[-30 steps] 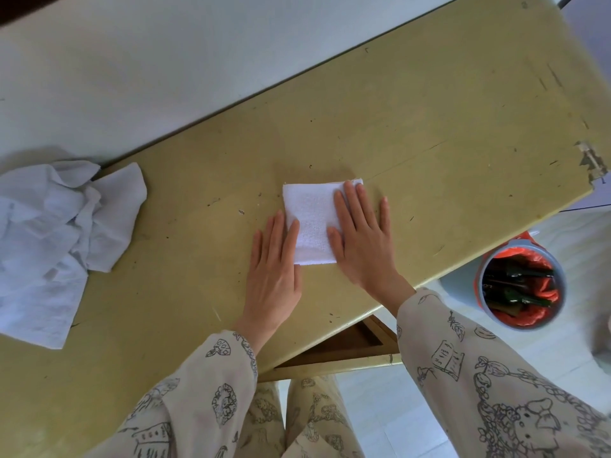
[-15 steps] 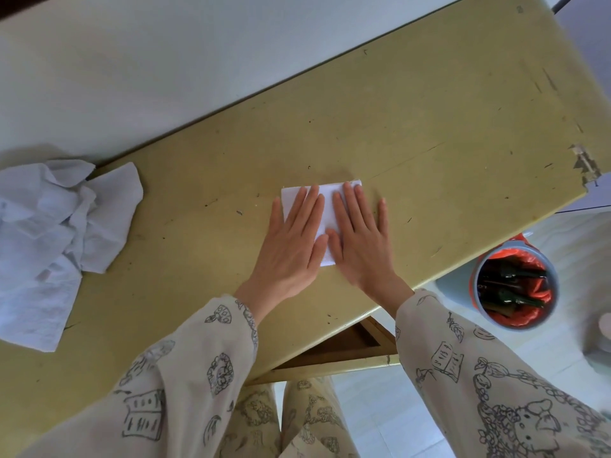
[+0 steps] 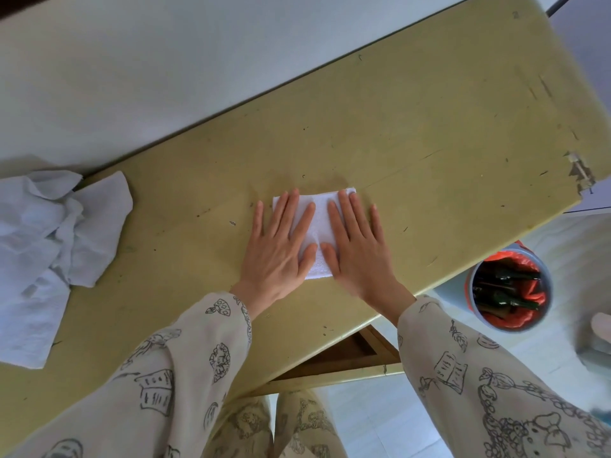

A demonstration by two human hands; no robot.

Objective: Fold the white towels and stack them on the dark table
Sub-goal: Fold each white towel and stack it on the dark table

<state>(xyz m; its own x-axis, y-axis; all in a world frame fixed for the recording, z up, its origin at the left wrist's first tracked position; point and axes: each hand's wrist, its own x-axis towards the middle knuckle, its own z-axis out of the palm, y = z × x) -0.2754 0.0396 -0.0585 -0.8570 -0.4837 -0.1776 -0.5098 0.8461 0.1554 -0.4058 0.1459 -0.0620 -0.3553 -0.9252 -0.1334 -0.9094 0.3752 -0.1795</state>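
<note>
Folded towel (image 3: 315, 226): small white rectangle, flat on the yellow-green table (image 3: 429, 133), near its front edge, roughly mid-length. Terry texture visible on the exposed strip between the hands.

Left hand (image 3: 281, 249) and right hand (image 3: 355, 249): both palm-down on the towel, fingers straight and slightly spread, pressing, gripping nothing. Outer fingers of each hand overhang onto the table.

Handling, judged: light, soft, limp cloth; no stiffness of its own, so the layers may spring open once pressure comes off. Not fragile, little slip on the worn paint. Best lifted by pinching all layers along a folded edge, or sliding flat fingers under and carrying it level.

Loose towels (image 3: 49, 252): crumpled white heap at the table's left end, well apart from the folded one, not yet folded.

Bin (image 3: 510, 285): on the floor beyond the table's right front, orange liner, dark bottles inside.

Sleeves (image 3: 496, 385): cream, printed line drawings.

Writing: none readable anywhere.
</note>
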